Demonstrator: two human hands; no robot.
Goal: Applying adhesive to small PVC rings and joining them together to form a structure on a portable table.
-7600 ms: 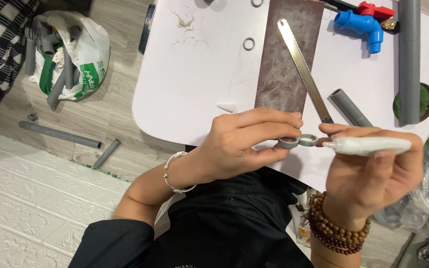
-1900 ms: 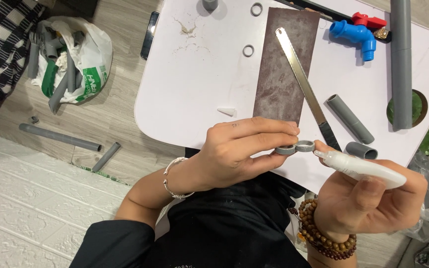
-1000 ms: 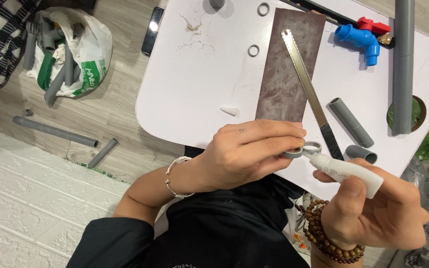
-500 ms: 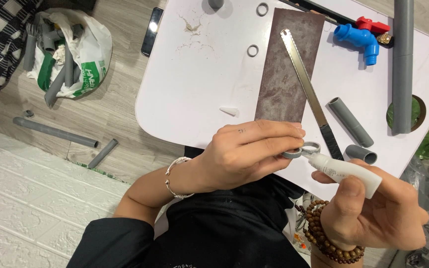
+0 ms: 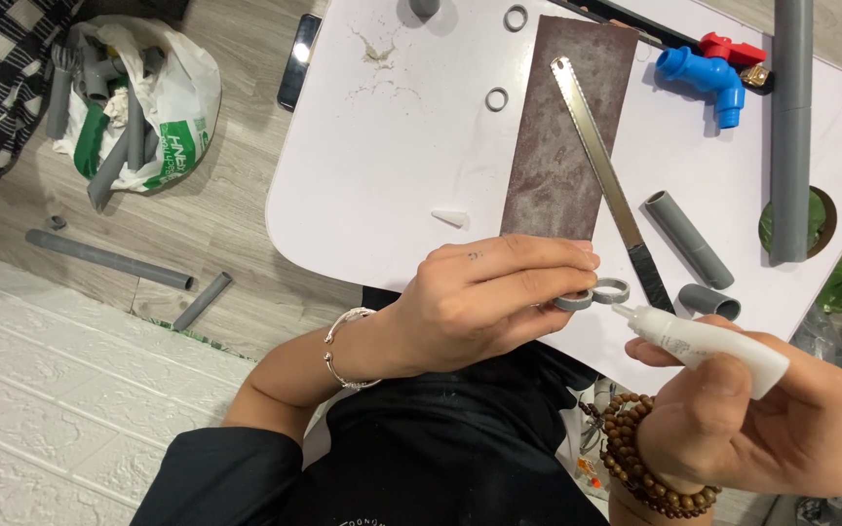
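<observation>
My left hand (image 5: 479,302), with a silver bracelet on the wrist, pinches two small grey pipe rings (image 5: 598,292) side by side between thumb and fingertips, just over the near edge of the white table (image 5: 392,146). My right hand (image 5: 752,438), with a wooden bead bracelet, grips a white glue tube (image 5: 704,336). The tube's nozzle points up-left and sits right beside the rings.
On the table lie a brown abrasive sheet (image 5: 562,127), a saw blade (image 5: 601,161), a blue tap (image 5: 699,73), a long grey pipe (image 5: 793,127), two short pipe pieces (image 5: 689,239), loose rings (image 5: 496,98) and a white cap (image 5: 450,216). On the floor are a bag of pipe offcuts (image 5: 138,97), a phone (image 5: 299,60) and grey pipes (image 5: 109,258).
My right hand has tilted the tube and sunk lower since the earliest frame. In the last half second the nozzle has drawn slightly back from the rings; my left hand holds still.
</observation>
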